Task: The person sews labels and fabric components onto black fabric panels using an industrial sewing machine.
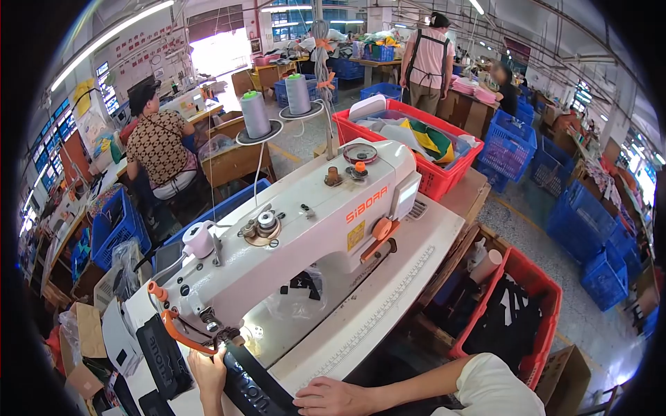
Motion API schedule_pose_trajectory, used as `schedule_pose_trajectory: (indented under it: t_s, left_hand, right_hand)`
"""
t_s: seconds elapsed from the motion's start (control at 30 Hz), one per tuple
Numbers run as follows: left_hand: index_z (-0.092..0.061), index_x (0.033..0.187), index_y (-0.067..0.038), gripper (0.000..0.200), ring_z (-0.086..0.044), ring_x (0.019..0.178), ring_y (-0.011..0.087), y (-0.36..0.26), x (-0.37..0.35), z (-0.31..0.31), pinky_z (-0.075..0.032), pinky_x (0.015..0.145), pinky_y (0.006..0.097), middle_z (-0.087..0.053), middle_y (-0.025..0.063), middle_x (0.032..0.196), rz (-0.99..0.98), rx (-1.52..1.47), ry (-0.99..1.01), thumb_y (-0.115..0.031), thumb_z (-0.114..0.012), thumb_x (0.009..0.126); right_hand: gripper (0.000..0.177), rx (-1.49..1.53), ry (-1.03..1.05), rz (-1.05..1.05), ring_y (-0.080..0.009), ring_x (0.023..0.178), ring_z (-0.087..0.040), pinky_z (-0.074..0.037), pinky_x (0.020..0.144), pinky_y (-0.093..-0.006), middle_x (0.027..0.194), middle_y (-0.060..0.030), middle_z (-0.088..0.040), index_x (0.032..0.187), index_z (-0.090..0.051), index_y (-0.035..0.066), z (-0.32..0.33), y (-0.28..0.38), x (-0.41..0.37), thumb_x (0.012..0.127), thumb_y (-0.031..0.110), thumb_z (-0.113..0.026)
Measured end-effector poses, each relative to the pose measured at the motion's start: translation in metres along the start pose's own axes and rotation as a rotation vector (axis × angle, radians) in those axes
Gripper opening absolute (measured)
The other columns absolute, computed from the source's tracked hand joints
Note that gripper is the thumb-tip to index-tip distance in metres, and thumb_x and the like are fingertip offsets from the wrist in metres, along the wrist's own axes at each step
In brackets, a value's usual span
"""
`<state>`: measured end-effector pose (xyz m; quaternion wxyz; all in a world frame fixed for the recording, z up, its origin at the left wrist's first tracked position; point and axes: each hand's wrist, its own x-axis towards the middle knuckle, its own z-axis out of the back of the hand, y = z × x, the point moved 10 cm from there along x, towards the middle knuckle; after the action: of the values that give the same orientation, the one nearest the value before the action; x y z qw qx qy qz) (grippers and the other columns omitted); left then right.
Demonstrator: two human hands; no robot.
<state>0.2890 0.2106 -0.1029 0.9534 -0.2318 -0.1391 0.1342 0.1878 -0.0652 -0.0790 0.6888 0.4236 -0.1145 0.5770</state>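
A white sewing machine (305, 222) marked SiBORA stands before me. A padded black fabric piece (255, 385) with raised lettering runs from under its needle area toward me. My left hand (208, 374) is closed at the piece's left edge, close beside the presser foot; its fingertips are partly hidden. On the right edge of the same piece, my right hand (333, 397) lies with fingers stretched out. Left of the needle, another black lettered piece (163, 357) rests on the table. Behind the machine arm lies a clear plastic bag (298, 295) with a small black piece.
Two thread cones (254, 114) stand behind the machine. A red crate (444, 177) of fabric is beyond it, and another red crate (551, 326) with black pieces is at right. Blue crates (510, 142) line the aisle. A seated co-worker (159, 139) is at left, a standing person (428, 66) farther back.
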Motion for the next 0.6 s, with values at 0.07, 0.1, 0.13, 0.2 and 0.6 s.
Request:
schedule_pose_trajectory:
  t_s: [0.07, 0.1, 0.13, 0.2, 0.6]
  left_hand:
    - [-0.066, 0.085, 0.006, 0.019, -0.057, 0.099, 0.0417, 0.0, 0.0, -0.001, -0.04, 0.091, 0.0498, -0.066, 0.022, 0.097, -0.009, -0.005, 0.014, -0.01, -0.074, 0.077]
    - [-0.066, 0.085, 0.006, 0.019, -0.057, 0.099, 0.0417, -0.001, 0.0, -0.001, -0.04, 0.091, 0.0498, -0.066, 0.022, 0.097, -0.01, -0.005, 0.016, -0.01, -0.074, 0.077]
    - [-0.066, 0.085, 0.006, 0.02, -0.057, 0.099, 0.0416, -0.001, -0.001, 0.0, -0.04, 0.09, 0.0498, -0.066, 0.022, 0.097, -0.011, 0.005, 0.006, -0.01, -0.074, 0.077]
    - [-0.067, 0.086, 0.006, 0.02, -0.058, 0.098, 0.0414, -0.002, -0.002, 0.002, -0.041, 0.089, 0.0499, -0.066, 0.0219, 0.097, -0.012, 0.026, -0.015, -0.01, -0.075, 0.077]
    - [-0.069, 0.09, 0.005, 0.027, -0.06, 0.097, 0.0382, 0.014, -0.002, 0.003, -0.043, 0.09, 0.0456, -0.066, 0.0206, 0.095, 0.093, -0.217, 0.013, -0.017, -0.077, 0.077]
  right_hand:
    - [0.022, 0.01, -0.016, 0.006, -0.029, 0.115, -0.058, -0.045, 0.101, -0.0426, 0.118, -0.0125, -0.063, 0.103, -0.064, 0.0, 0.001, 0.001, 0.0, 0.092, 0.019, -0.067]
    - [0.022, 0.009, -0.017, 0.003, -0.029, 0.115, -0.058, -0.045, 0.101, -0.0426, 0.118, -0.0125, -0.063, 0.103, -0.064, 0.0, 0.002, 0.001, 0.0, 0.092, 0.019, -0.067]
    - [0.022, 0.008, -0.015, 0.006, -0.0289, 0.115, -0.058, -0.045, 0.1, -0.0425, 0.118, -0.0126, -0.063, 0.103, -0.064, 0.0, 0.002, 0.001, 0.001, 0.092, 0.019, -0.067]
    - [0.022, 0.004, -0.01, 0.012, -0.0287, 0.115, -0.058, -0.045, 0.1, -0.0423, 0.117, -0.0126, -0.063, 0.103, -0.064, 0.0, 0.004, 0.002, 0.002, 0.092, 0.018, -0.067]
    - [0.021, 0.054, -0.01, 0.004, -0.0283, 0.115, -0.058, -0.045, 0.099, -0.0424, 0.116, -0.0131, -0.062, 0.103, -0.064, -0.001, 0.006, 0.001, 0.003, 0.091, 0.017, -0.067]
